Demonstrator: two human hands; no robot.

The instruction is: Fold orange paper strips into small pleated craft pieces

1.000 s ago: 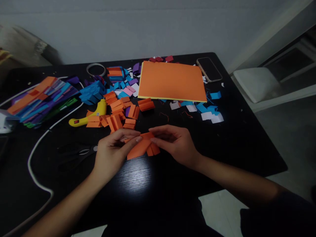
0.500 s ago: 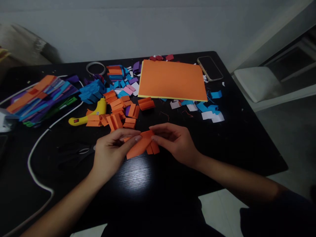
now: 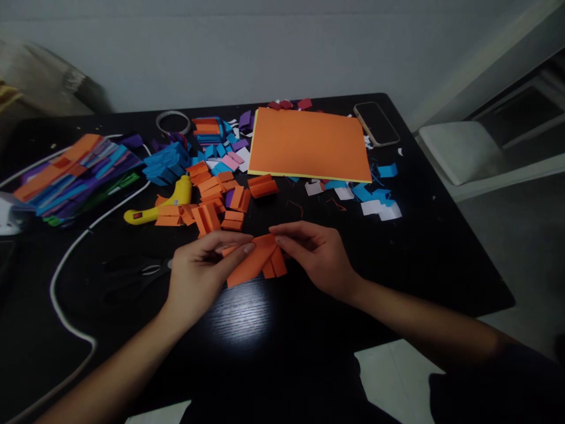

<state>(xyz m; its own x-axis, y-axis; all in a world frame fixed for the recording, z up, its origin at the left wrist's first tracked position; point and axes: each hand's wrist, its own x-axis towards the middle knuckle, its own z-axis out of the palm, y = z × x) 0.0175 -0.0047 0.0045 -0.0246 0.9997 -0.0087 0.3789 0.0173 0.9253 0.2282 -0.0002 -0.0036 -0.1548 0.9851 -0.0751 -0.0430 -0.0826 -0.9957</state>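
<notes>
Two hands (image 3: 194, 275) pinched on orange strip (image 3: 249, 263), long axis apparently near left to far right.

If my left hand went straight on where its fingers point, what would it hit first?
Probably your right hand, whose fingertips face your left hand across the orange paper strip between them, though depth is hard to judge.

Orange paper (image 3: 248, 266): left grip (image 3: 198, 271) is covering part.
Scissors (image 3: 150, 270): left grip is hiding one end.
Glue gun (image 3: 181, 192): folded papers (image 3: 169, 218) are overlapping it.
White object (image 3: 15, 217): left frame edge is cropping it.
</notes>
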